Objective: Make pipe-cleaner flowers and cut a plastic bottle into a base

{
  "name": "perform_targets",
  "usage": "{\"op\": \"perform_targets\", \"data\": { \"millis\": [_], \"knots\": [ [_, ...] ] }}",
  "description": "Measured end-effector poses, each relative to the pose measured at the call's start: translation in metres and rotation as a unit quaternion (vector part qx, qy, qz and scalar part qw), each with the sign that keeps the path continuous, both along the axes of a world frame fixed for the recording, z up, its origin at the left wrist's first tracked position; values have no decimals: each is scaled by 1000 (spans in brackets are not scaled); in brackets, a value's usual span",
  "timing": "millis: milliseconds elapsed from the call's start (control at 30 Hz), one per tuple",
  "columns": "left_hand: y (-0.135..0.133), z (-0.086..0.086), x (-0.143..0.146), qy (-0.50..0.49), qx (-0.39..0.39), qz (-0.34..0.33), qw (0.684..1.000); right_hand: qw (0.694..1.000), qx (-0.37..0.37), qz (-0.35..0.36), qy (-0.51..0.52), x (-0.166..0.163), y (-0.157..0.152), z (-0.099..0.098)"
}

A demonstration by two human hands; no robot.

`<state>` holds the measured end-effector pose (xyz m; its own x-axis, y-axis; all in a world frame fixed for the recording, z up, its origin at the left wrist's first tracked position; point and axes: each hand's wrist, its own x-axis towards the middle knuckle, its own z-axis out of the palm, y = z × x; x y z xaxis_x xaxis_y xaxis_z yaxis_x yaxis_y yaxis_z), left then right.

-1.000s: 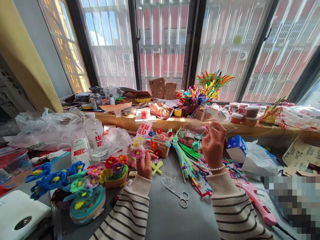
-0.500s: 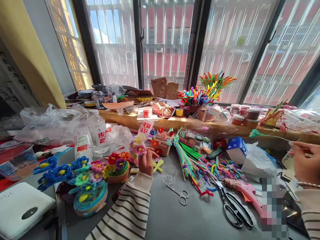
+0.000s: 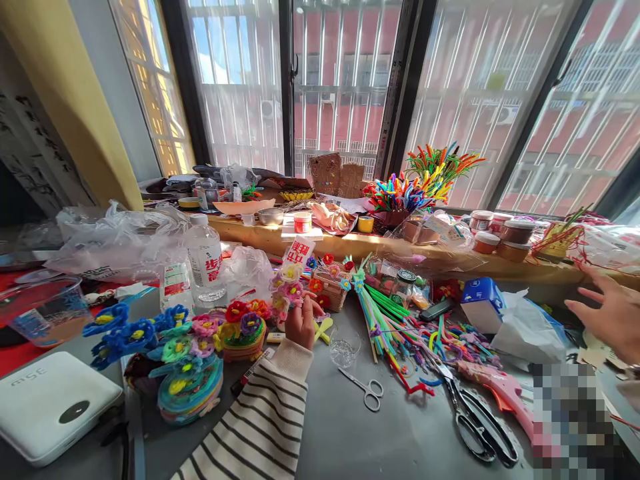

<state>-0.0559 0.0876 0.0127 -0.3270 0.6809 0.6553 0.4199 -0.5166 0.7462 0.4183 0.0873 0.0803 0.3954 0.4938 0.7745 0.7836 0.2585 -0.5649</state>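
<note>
In the middle of the head view my left hand (image 3: 300, 321) is closed on a cluster of fuzzy pink and yellow pipe-cleaner flowers (image 3: 290, 291). Its fingers hide the lower part of the cluster. Off to the right, my right hand (image 3: 609, 313) is raised above the table with its fingers spread, holding nothing. Below it lie crumpled white tissue (image 3: 533, 327) and a tissue pack (image 3: 483, 300). Just behind the left hand stands a small woven basket (image 3: 334, 293) with tiny colourful flowers.
Silver-handled scissors (image 3: 473, 413), a pink glue gun (image 3: 500, 390) and small scissors (image 3: 367, 389) lie in front. Loose pipe cleaners (image 3: 395, 333) spread across the centre. Flower pots (image 3: 193, 393), a white device (image 3: 55, 407) and a bottle (image 3: 206, 260) stand left. Jars line the windowsill (image 3: 440, 257).
My right hand has opened, and the green pipe-cleaner flower on its thin stem is out of sight. My left hand keeps hold of the pink and yellow flowers. The view has shifted slightly left.
</note>
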Motion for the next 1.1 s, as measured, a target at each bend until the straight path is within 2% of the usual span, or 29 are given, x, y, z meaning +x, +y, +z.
{"op": "perform_targets", "data": {
  "millis": [33, 67, 133, 233, 333, 400, 533, 700, 900, 1100],
  "knots": [
    [-1, 1, 1, 3, -1, -4, 1000, 998, -46, -3, -42, -39, 8, 13],
    [-1, 1, 1, 6, -1, -5, 1000, 995, -68, 27, -68, -78, 14, 23],
    [-3, 2, 2, 7, -6, -9, 1000, 979, -82, 145, -118, -146, 21, 33],
    [-3, 2, 2, -1, -16, -6, 1000, 937, -117, 251, -214, -229, 27, 31],
    [-2, 1, 2, -11, -16, 8, 1000, 900, -150, 279, -300, -291, 40, 24],
    [-1, 1, 3, -25, -14, 15, 999, 888, -158, 288, -320, -323, 52, 21],
    [1, 2, 3, -56, -24, 13, 998, 864, -183, 298, -362, -361, 74, 15],
    [2, 1, 1, -49, -33, -1, 998, 841, -200, 287, -412, -386, 81, 5],
    [4, -1, 0, -47, -35, -15, 998, 829, -220, 248, -450, -409, 76, -5],
    [5, -3, -1, -54, -49, -20, 997, 834, -235, 216, -451, -423, 81, -7]
  ]
}}
